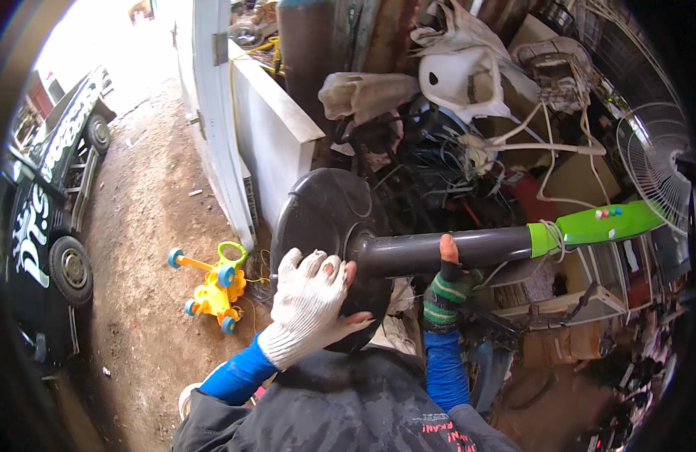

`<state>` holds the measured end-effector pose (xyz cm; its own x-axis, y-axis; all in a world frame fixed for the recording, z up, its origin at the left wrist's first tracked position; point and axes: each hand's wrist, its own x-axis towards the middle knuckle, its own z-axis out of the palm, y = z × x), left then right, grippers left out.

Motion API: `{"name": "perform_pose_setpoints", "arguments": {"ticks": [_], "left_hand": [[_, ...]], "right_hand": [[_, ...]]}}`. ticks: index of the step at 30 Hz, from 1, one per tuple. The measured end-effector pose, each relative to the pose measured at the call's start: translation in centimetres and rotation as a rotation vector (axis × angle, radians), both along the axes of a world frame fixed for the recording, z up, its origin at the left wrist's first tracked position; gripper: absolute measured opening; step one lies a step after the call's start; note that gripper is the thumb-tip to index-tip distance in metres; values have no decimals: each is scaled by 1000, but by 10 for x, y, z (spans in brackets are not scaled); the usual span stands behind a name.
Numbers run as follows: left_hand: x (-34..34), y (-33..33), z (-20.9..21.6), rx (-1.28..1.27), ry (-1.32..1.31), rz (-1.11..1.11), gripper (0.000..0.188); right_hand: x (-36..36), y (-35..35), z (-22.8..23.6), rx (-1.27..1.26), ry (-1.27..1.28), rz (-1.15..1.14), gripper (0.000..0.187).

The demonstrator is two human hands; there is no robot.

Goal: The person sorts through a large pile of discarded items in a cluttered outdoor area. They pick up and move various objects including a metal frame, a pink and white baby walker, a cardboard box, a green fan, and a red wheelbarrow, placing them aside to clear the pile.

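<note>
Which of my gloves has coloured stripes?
The green-and-dark glove on your right hand, at the dark pole; the white glove on your left hand, against the round base, has none.

White lettering [41, 202], black vehicle [32, 310]; red print [443, 430], shirt [340, 403]

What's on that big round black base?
The white-gloved left hand and a dark pole joined to the black base. The patch beneath the hand is covered, so I can't see it.

Brown dirt ground [141, 226] with 1 yellow blue-wheeled toy [212, 296] and 1 black vehicle [39, 218] on it
</note>
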<state>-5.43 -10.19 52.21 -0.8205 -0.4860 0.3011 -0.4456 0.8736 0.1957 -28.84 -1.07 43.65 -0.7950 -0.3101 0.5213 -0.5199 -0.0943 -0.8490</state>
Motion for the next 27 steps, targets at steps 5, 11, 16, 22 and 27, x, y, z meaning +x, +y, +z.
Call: {"name": "perform_pose_setpoints", "arguments": {"ticks": [5, 11, 16, 22, 27], "left_hand": [[-90, -18, 42, 216, 604, -238, 90], [-146, -32, 96, 472, 427, -114, 73], [-103, -65, 68, 437, 543, 108, 66], [4, -71, -41, 414, 603, 259, 56], [58, -9, -136, 522, 429, 480, 56]], "right_hand": [[20, -34, -1, -75, 19, 249, 36], [49, -87, -1, -57, -185, 558, 47], [42, -91, 6, 266, -154, 808, 56], [-55, -87, 62, 497, 23, 1294, 68], [-53, -141, -9, -84, -945, 1321, 121]]}}
